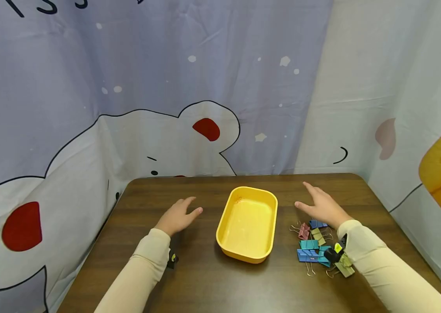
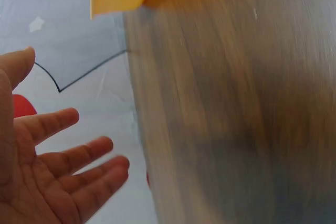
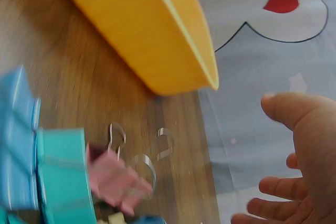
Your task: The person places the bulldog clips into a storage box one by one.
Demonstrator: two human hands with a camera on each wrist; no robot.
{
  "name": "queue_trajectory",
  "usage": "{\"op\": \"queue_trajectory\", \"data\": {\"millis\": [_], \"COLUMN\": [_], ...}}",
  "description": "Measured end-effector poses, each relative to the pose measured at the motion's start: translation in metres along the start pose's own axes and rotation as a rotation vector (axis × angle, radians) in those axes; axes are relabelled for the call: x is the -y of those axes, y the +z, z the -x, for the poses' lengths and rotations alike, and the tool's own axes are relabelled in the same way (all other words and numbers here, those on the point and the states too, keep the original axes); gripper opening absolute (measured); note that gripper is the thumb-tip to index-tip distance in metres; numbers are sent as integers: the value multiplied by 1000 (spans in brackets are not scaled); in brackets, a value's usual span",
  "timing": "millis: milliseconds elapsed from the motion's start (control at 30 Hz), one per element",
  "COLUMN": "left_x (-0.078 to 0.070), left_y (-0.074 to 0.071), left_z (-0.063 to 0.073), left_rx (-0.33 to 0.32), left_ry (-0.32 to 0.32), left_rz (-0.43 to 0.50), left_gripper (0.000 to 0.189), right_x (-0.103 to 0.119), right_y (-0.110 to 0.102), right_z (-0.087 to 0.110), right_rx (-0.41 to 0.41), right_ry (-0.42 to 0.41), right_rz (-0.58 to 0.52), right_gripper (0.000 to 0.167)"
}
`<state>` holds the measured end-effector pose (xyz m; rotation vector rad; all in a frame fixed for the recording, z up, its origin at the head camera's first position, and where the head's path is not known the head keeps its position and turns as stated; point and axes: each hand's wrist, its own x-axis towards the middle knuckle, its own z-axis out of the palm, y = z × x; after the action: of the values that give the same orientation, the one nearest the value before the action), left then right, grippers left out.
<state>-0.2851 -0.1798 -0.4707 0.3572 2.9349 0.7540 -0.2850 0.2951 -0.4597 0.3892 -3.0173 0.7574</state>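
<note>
A yellow rectangular tray (image 1: 248, 226) stands on the wooden table with nothing inside it. To its left my left hand (image 1: 177, 216) hovers with fingers spread, touching nothing; the left wrist view shows its open palm (image 2: 37, 187). My right hand (image 1: 323, 208) is held over the table right of the tray, fingers extended and holding nothing. Below and beside that hand lies a pile of binder clips: a pink clip (image 1: 304, 231), blue clips (image 1: 307, 255), teal clips (image 1: 308, 244) and yellow-green clips (image 1: 318, 236). The right sleeve and wrist camera hide part of the pile.
The brown table (image 1: 204, 278) has its back edge against a printed curtain (image 1: 204, 56), which also hangs along the left and right sides. A black wrist camera (image 1: 172, 259) sits at the left cuff.
</note>
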Motion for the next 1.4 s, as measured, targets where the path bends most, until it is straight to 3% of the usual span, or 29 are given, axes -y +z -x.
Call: {"op": "queue_trajectory", "data": {"millis": [267,500,633,900,1100,1400], "left_x": [-19,-33,-40,-49,-52,-51], "left_y": [24,39,43,54,60,63], "left_z": [-5,-5,-7,-9,-8,-8], "left_rx": [-112,-47,-4,53,75,90], "left_ry": [19,-6,-36,-70,-84,-108], "left_rz": [258,507,599,678,691,715], "left_gripper": [54,51,53,53,47,45], "right_x": [17,37,43,50,50,54], "right_y": [16,38,51,71,81,88], "right_z": [-5,-11,-15,-19,-20,-21], "right_rx": [-48,-26,-15,-13,-39,-64], "right_ry": [63,126,163,193,186,199], "right_rz": [-191,-326,-436,-526,-546,-667], "right_gripper": [82,78,74,70,63,56]}}
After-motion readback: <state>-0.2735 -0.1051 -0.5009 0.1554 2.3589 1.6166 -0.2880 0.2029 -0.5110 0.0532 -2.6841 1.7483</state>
